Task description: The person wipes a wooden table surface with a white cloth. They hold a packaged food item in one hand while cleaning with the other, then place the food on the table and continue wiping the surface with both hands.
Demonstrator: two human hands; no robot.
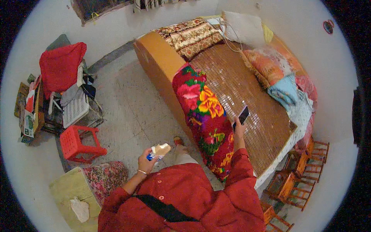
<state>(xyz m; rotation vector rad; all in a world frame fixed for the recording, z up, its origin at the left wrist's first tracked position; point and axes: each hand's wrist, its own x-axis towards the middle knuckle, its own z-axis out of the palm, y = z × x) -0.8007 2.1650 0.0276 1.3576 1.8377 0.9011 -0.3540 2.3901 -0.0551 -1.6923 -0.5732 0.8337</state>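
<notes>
In my left hand (146, 161), out in front of my body, is a small tan item in a torn white and blue wrapper (156, 151). My fingers are closed around its lower part; I cannot tell its exact kind. A smartphone (242, 115) with a dark screen is gripped in my right hand (239, 127), above the near part of the bed. Beneath that arm lies a folded red blanket with bright flowers (205, 112), along the bed's left edge. The bed is covered with a brown tile mat (247, 89).
Left stand a red plastic stool (72, 144) and a white chair (76, 110) with clothes and a red cushion (62, 63). A pale green table (62, 189) is at lower left. Wooden chairs (288, 185) sit right of the bed. Pillows (197, 36) and a blue towel (284, 91) lie on it.
</notes>
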